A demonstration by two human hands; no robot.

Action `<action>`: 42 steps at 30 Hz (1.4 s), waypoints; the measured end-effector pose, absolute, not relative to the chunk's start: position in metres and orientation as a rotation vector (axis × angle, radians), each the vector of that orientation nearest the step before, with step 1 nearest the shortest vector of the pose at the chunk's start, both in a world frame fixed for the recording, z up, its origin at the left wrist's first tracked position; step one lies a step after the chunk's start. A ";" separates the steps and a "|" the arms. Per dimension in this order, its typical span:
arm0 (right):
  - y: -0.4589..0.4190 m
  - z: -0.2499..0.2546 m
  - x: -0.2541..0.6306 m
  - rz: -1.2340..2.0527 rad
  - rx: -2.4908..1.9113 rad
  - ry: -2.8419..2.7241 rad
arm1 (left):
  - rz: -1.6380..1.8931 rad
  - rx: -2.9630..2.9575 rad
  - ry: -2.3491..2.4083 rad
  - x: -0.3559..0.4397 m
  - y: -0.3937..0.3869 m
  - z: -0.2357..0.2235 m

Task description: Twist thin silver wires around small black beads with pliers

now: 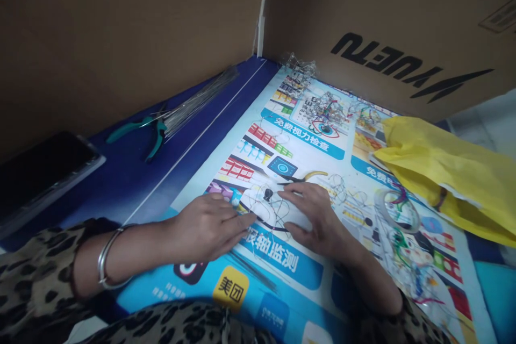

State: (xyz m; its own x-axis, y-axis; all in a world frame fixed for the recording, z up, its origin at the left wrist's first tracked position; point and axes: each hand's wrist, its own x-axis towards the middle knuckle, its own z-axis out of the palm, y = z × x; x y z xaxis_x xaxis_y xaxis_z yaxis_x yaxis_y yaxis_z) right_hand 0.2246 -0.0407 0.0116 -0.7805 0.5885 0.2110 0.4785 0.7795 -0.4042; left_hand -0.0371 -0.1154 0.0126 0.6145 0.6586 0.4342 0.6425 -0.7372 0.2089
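My left hand (213, 224) rests low over the printed sheet (290, 199), its fingers pressed together with the fingertips on a looped thin wire (278, 207). Across from it, my right hand (316, 219) has its thumb and fingers apart around the other side of the loops; no firm hold shows. A small dark piece (268, 193) lies among the loops, its kind unclear. Just beyond my right fingers are yellow-handled pliers (315, 174), partly hidden. Several straight dark wires (258, 274) lie nearer my body, below my left hand.
Teal-handled pliers (155, 131) and a bundle of straight wires (201, 99) lie at left, near a dark phone (48, 172). Tangled wire (326, 110) is heaped at the back. A tape roll (413, 217) and yellow bag (451, 166) sit right. Cardboard (382, 5) walls the back.
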 end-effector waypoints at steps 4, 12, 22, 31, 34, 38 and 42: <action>-0.041 0.011 0.225 0.474 -0.830 -2.658 | 0.713 2.824 1.125 -0.035 -0.120 0.015; -0.042 0.012 0.224 0.475 -0.834 -2.646 | 0.796 2.852 0.749 -0.038 -0.123 0.027; -0.041 0.010 0.224 0.463 -0.839 -2.656 | 0.744 2.855 0.542 -0.030 -0.126 0.033; -0.041 0.009 0.224 0.458 -0.837 -2.645 | 0.605 2.833 0.452 -0.026 -0.132 0.028; -0.041 0.008 0.225 0.467 -0.856 -2.654 | 0.598 2.812 0.437 -0.025 -0.133 0.026; -0.041 0.009 0.225 0.466 -0.856 -2.653 | 0.544 2.793 0.454 -0.025 -0.133 0.023; -0.041 0.009 0.224 0.463 -0.851 -2.655 | 0.472 2.773 0.496 -0.026 -0.132 0.021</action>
